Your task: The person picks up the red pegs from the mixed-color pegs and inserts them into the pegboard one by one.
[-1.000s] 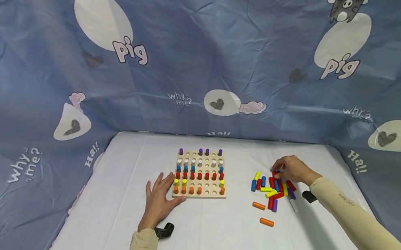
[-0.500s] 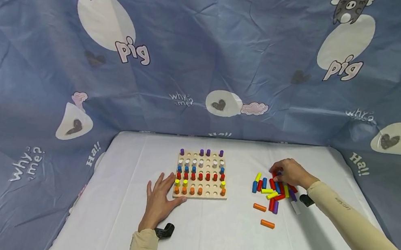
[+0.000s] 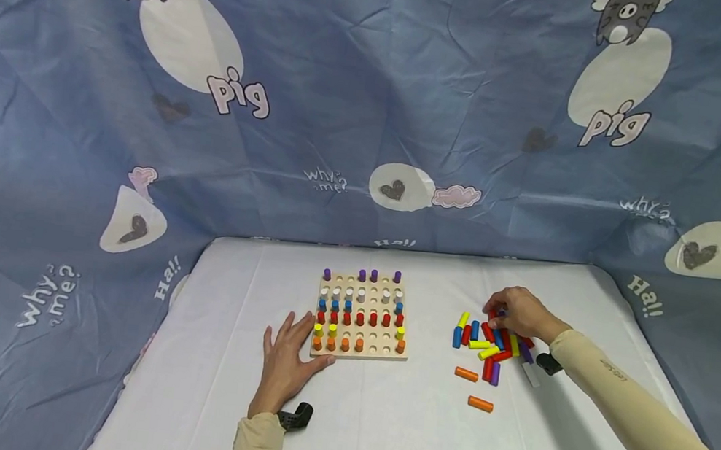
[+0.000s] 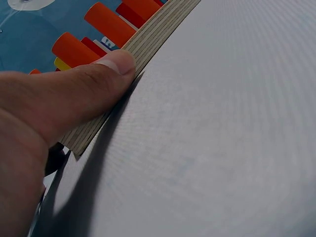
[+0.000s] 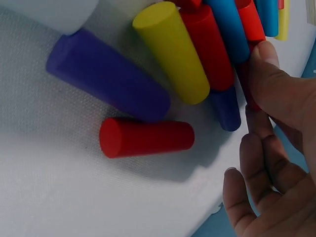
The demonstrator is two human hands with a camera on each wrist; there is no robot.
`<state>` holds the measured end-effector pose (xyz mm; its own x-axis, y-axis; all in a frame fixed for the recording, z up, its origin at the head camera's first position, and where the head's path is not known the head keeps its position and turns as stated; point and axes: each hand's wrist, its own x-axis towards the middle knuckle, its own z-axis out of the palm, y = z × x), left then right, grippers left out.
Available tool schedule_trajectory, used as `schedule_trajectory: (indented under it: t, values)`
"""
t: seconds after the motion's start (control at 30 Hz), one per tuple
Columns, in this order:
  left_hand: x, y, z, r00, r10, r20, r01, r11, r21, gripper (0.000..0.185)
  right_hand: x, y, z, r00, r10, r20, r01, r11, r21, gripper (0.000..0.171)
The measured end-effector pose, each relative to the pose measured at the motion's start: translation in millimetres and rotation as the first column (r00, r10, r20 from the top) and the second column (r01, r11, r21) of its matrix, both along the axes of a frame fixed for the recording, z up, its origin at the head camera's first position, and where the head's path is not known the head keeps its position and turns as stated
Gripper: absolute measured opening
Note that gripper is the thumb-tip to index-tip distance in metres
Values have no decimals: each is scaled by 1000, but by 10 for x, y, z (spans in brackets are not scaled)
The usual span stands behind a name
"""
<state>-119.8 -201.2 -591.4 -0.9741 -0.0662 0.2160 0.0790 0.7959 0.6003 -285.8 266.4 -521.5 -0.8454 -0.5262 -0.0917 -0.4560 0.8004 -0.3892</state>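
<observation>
A wooden pegboard (image 3: 364,354) bears rows of upright orange, yellow, red, blue, white and purple pegs, with some holes bare. My left hand (image 3: 282,367) rests at its near left corner, fingers fairly straight along the left side. In the left wrist view the thumb (image 4: 111,74) presses the layered front edge, below orange pegs (image 4: 76,49). At the far side of a loose pile, my right hand (image 3: 525,313) pinches a red peg (image 5: 245,86) between thumb and index finger. The other fingers bend loosely beside it.
Loose pegs lie right of the board, among them a yellow peg (image 5: 173,54), a purple peg (image 5: 108,76) and a red peg (image 5: 148,137). Two orange pegs (image 3: 480,404) lie nearer me. A blue printed cloth (image 3: 320,103) rises behind the white table (image 3: 404,435).
The right hand shifts slightly at the far side of the pile, staying at the red peg. The left hand keeps its place on the board. The head view shifts a little.
</observation>
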Motion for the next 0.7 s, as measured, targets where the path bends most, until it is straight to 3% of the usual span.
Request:
schedule_trajectory:
  t: [0.27,0.53,0.7]
  values:
    - [-1,-1,-2,1000,3,0,-3,1000,0,88,33,12,27,1000,9,-26,-9,1000,8,19]
    - [4,4,21,1000,0,-10,1,1000,5,88,27,2,93,999,-12,-35,10,998,-54,6]
    - [11,3,23,1000,-5,-20,5,1000,8,88,26,-25,117,997,-14,-79,7,996,-89,14]
